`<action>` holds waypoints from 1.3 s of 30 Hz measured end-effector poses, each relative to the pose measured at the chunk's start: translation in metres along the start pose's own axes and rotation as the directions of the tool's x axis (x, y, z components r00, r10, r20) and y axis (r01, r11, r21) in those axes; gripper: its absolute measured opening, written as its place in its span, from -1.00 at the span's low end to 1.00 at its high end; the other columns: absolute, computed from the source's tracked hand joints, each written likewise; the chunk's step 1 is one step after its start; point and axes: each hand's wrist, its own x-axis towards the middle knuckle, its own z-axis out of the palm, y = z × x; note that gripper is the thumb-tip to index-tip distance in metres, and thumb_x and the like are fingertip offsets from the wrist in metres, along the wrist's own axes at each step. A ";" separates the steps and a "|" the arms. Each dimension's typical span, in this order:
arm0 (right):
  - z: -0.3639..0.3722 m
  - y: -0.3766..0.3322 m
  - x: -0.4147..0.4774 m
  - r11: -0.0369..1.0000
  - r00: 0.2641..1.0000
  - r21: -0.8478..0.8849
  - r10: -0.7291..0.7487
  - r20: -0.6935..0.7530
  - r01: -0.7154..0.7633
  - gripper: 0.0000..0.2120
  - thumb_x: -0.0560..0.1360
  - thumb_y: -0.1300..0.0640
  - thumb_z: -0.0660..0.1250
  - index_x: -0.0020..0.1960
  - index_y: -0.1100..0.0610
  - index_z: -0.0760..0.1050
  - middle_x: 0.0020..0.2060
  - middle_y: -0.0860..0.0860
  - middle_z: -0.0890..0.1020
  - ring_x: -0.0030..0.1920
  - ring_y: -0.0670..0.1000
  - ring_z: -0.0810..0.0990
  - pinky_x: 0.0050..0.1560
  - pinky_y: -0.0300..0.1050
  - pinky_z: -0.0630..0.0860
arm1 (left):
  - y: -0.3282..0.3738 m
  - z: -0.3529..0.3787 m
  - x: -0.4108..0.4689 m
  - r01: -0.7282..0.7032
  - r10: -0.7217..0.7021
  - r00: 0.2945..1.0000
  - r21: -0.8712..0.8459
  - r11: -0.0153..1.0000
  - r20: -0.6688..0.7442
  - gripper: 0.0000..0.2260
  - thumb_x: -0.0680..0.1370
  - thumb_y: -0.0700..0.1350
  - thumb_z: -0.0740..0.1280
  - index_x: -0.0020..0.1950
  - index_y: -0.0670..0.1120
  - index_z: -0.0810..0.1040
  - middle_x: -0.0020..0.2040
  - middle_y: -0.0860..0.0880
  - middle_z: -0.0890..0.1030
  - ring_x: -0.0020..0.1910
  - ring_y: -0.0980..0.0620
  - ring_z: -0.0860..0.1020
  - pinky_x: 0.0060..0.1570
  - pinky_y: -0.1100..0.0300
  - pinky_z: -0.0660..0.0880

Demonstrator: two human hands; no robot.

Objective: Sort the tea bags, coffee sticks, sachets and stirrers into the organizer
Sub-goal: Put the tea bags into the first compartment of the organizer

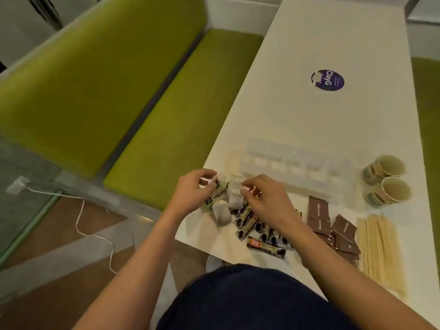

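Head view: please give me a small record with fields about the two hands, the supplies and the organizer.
left hand: pinches at the tea bags
right hand: fingers curled over the same pile; grip unclear
coffee sticks: loose heap, beside tea bags
sachets: brown, right of sticks
stirrers: bundle, right of sachets
organizer: clear, beyond the hands; contents blurred
paper cups: two, right of organizer
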 end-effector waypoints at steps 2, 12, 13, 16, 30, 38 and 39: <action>0.009 -0.001 0.003 0.998 0.999 -0.056 0.037 0.018 -0.036 -0.71 0.61 -0.02 0.35 0.27 0.06 0.61 0.14 -0.04 0.59 0.13 0.00 0.57 0.19 -0.06 0.50 | -0.003 0.000 -0.001 0.017 -0.017 1.000 -0.003 1.000 -0.018 -0.75 0.52 -0.06 0.45 0.20 0.05 0.64 0.06 0.17 0.62 -0.03 0.23 0.60 0.00 0.15 0.61; 0.031 -0.003 0.005 0.960 0.987 -0.239 0.156 0.030 -0.144 -0.68 0.57 -0.09 0.38 0.28 0.01 0.60 0.10 -0.05 0.51 0.13 0.01 0.51 0.12 -0.02 0.52 | -0.028 0.011 -0.027 -0.188 0.150 0.975 0.244 0.951 0.163 -0.69 0.45 0.15 0.51 0.10 0.06 0.61 0.03 0.13 0.44 0.07 0.14 0.37 0.03 0.20 0.39; 0.032 -0.001 0.005 0.960 0.988 -0.240 0.153 0.014 -0.145 -0.73 0.57 -0.07 0.38 0.22 0.02 0.62 0.07 -0.05 0.51 0.12 0.01 0.51 0.11 -0.01 0.52 | -0.029 0.011 -0.024 -0.206 0.163 0.970 0.253 0.945 0.181 -0.73 0.46 0.12 0.51 0.07 0.04 0.62 0.01 0.14 0.43 0.06 0.13 0.37 0.06 0.16 0.42; 0.030 0.002 0.004 0.960 0.985 -0.222 0.174 -0.001 -0.170 -0.87 0.56 -0.03 0.41 0.03 0.01 0.62 0.01 -0.08 0.50 0.09 -0.01 0.50 0.08 -0.04 0.52 | -0.028 0.010 -0.019 -0.247 0.199 0.957 0.231 0.941 0.212 -0.85 0.50 0.06 0.48 -0.01 0.04 0.63 -0.02 0.15 0.45 0.03 0.14 0.39 0.06 0.18 0.41; -0.014 -0.024 -0.032 0.882 0.910 0.340 0.390 -0.138 -0.327 -0.81 0.47 -0.12 0.49 -0.14 -0.02 0.60 -0.21 -0.15 0.69 -0.14 -0.18 0.66 -0.13 -0.17 0.59 | 0.006 -0.003 -0.026 -0.174 0.251 0.935 -0.290 0.941 0.251 -0.92 0.54 -0.14 0.47 -0.04 0.01 0.61 -0.13 0.07 0.68 -0.13 0.10 0.62 -0.13 0.19 0.52; -0.024 -0.021 -0.029 0.840 0.914 0.498 0.353 -0.199 -0.216 -0.94 0.54 0.14 0.48 -0.02 0.00 0.64 -0.12 -0.06 0.73 -0.12 0.00 0.73 -0.11 0.07 0.67 | 0.037 -0.010 -0.013 -0.074 0.229 0.941 -0.507 0.859 0.249 -0.87 0.52 -0.23 0.50 -0.06 0.00 0.66 -0.20 -0.10 0.69 -0.23 0.00 0.57 -0.18 -0.07 0.51; -0.024 -0.021 -0.028 0.833 0.909 0.511 0.360 -0.210 -0.212 -0.93 0.54 0.15 0.48 -0.01 0.00 0.65 -0.10 -0.06 0.73 -0.11 0.01 0.73 -0.07 0.12 0.68 | 0.041 -0.011 -0.011 -0.052 0.216 0.942 -0.524 0.850 0.256 -0.87 0.51 -0.23 0.50 -0.06 0.00 0.67 -0.17 -0.17 0.68 -0.23 -0.05 0.57 -0.20 -0.11 0.51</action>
